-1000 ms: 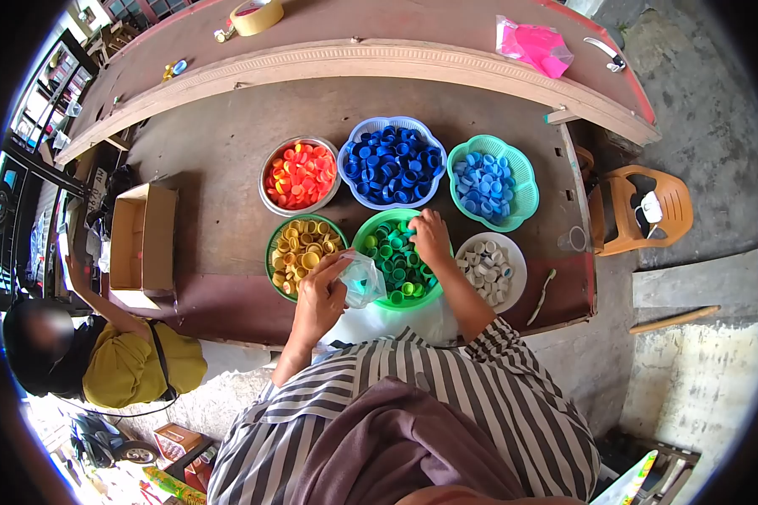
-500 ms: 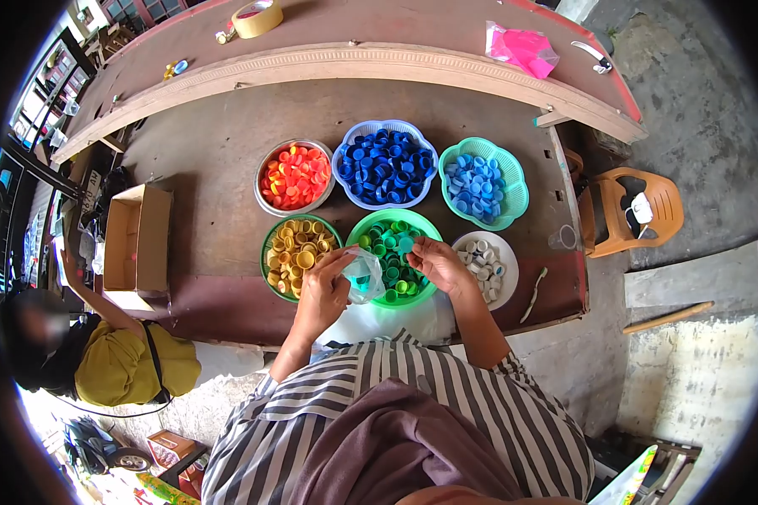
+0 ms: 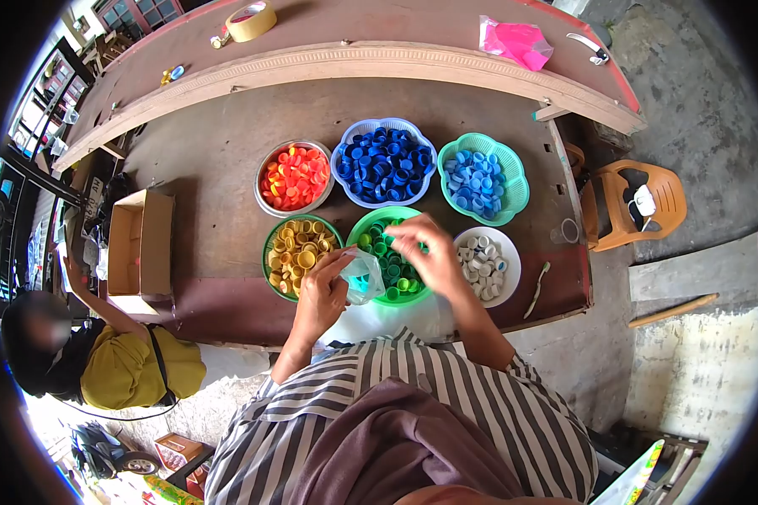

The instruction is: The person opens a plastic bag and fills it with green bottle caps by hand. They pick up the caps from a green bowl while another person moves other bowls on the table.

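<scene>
My left hand [image 3: 320,290] pinches the rim of a clear plastic bag [image 3: 369,289], with teal caps showing through it. The bag hangs over the near left side of a bright green basin [image 3: 429,225] of green bottle caps [image 3: 406,284]. My right hand [image 3: 429,254] is above that basin, palm down, its fingertips pinched close to the bag's mouth on a green bottle cap, partly hidden and blurred. Left of the basin is a green-rimmed bowl [image 3: 267,273] of yellow caps [image 3: 299,252]; a white bowl [image 3: 514,282] of white caps [image 3: 483,265] sits to the right.
Behind stand a metal bowl [image 3: 265,202] of red-orange caps, a lilac basket [image 3: 345,192] of dark blue caps and a mint basket [image 3: 518,202] of light blue caps. A cardboard box [image 3: 156,244] stands left, near another person [image 3: 135,362]. A raised shelf [image 3: 354,57] crosses the back.
My right hand has moved left and slightly away from me over the green caps, toward the bag's mouth. My left hand and the bag stay almost in place.
</scene>
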The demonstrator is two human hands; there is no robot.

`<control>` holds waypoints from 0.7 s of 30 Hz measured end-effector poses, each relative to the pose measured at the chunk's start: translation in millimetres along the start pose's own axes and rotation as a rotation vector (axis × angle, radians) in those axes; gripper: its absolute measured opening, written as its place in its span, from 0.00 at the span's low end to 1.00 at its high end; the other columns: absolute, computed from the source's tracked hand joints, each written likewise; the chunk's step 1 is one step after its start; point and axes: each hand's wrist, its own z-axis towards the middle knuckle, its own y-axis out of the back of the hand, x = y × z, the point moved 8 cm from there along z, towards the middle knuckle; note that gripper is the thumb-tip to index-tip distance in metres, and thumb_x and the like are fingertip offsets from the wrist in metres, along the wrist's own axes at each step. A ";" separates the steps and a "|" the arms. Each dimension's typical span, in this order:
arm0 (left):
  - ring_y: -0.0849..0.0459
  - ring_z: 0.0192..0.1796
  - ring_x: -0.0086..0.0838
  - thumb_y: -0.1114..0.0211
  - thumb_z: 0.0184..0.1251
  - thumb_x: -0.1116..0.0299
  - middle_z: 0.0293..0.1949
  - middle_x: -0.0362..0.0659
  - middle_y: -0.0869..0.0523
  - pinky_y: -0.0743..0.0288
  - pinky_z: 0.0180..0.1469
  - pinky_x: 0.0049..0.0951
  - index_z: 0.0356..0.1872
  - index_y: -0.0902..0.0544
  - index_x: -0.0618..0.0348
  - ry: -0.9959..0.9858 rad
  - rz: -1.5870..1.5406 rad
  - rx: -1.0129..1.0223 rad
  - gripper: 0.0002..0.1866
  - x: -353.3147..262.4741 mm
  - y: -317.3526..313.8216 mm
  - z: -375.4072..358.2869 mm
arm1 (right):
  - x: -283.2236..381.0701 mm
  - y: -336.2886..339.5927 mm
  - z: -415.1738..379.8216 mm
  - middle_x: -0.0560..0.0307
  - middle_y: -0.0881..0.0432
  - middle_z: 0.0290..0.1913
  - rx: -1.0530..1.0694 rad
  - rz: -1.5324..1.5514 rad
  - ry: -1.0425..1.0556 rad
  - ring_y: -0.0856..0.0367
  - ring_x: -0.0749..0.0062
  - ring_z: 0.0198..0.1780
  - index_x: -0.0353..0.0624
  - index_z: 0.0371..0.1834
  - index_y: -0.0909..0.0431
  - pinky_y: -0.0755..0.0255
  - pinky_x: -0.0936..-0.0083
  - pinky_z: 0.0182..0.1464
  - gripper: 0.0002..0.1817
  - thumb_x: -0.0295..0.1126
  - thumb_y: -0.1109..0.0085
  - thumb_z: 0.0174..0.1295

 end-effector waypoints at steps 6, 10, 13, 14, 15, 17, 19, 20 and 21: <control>0.17 0.21 0.26 0.50 0.54 0.85 0.57 0.50 0.19 0.22 0.25 0.23 0.51 0.20 0.72 0.006 0.017 -0.017 0.22 1.7 4.4 0.7 | -149.5 37.7 6.0 0.50 0.20 0.38 -0.152 -0.457 -0.144 0.20 0.56 0.35 0.43 0.37 0.17 0.25 0.64 0.39 0.05 0.24 0.40 0.60; 0.18 0.20 0.25 0.50 0.54 0.85 0.56 0.50 0.18 0.23 0.25 0.23 0.51 0.20 0.72 0.005 0.043 -0.016 0.22 0.5 5.5 2.3 | -176.4 10.9 -4.9 0.51 0.20 0.39 -0.041 -0.524 -0.127 0.23 0.54 0.44 0.42 0.36 0.16 0.29 0.62 0.49 0.06 0.23 0.38 0.56; 0.17 0.21 0.25 0.49 0.53 0.85 0.56 0.51 0.18 0.22 0.25 0.23 0.51 0.19 0.71 0.021 0.045 -0.011 0.22 2.9 6.0 3.4 | -179.4 -4.5 -8.2 0.53 0.20 0.40 0.041 -0.759 -0.014 0.25 0.56 0.48 0.43 0.37 0.17 0.30 0.62 0.50 0.06 0.25 0.37 0.55; 0.17 0.21 0.26 0.49 0.53 0.85 0.56 0.51 0.18 0.22 0.25 0.23 0.51 0.19 0.71 0.022 0.044 -0.011 0.22 3.7 6.0 3.7 | -184.5 -5.6 -9.5 0.54 0.20 0.39 0.060 -0.817 -0.042 0.24 0.56 0.46 0.44 0.38 0.17 0.29 0.62 0.49 0.08 0.25 0.36 0.55; 0.17 0.21 0.26 0.49 0.53 0.85 0.56 0.51 0.18 0.22 0.25 0.23 0.51 0.19 0.71 0.027 0.043 -0.010 0.22 4.4 6.0 4.2 | -189.6 -6.0 -10.8 0.54 0.20 0.37 0.080 -0.874 -0.070 0.24 0.55 0.44 0.46 0.39 0.17 0.29 0.62 0.49 0.09 0.26 0.36 0.55; 0.17 0.22 0.25 0.49 0.53 0.85 0.56 0.51 0.18 0.22 0.26 0.23 0.51 0.19 0.70 0.047 0.040 -0.008 0.22 5.9 6.7 5.3 | -198.6 -2.9 -10.1 0.57 0.20 0.36 0.084 -0.770 -0.096 0.22 0.59 0.43 0.45 0.39 0.17 0.28 0.64 0.48 0.08 0.28 0.35 0.56; 0.17 0.22 0.25 0.49 0.53 0.85 0.56 0.51 0.18 0.21 0.26 0.23 0.51 0.19 0.70 0.039 0.051 -0.016 0.22 6.6 8.0 6.5 | -207.3 3.4 -11.3 0.59 0.19 0.35 0.086 -0.668 -0.117 0.21 0.62 0.41 0.44 0.39 0.18 0.28 0.67 0.47 0.07 0.29 0.34 0.57; 0.17 0.22 0.25 0.49 0.53 0.85 0.56 0.51 0.18 0.21 0.26 0.23 0.51 0.19 0.70 0.030 0.062 -0.022 0.22 6.5 8.8 6.8 | -224.2 10.5 -17.4 0.61 0.19 0.35 0.042 -0.206 -0.423 0.21 0.67 0.41 0.44 0.38 0.19 0.28 0.70 0.47 0.07 0.32 0.35 0.60; 0.17 0.22 0.25 0.49 0.53 0.85 0.56 0.51 0.18 0.21 0.26 0.23 0.51 0.19 0.70 0.031 0.060 -0.020 0.22 6.6 9.1 7.1 | -237.2 7.7 -30.4 0.62 0.18 0.35 -0.007 0.268 -0.709 0.20 0.71 0.40 0.43 0.38 0.20 0.27 0.74 0.47 0.07 0.34 0.35 0.62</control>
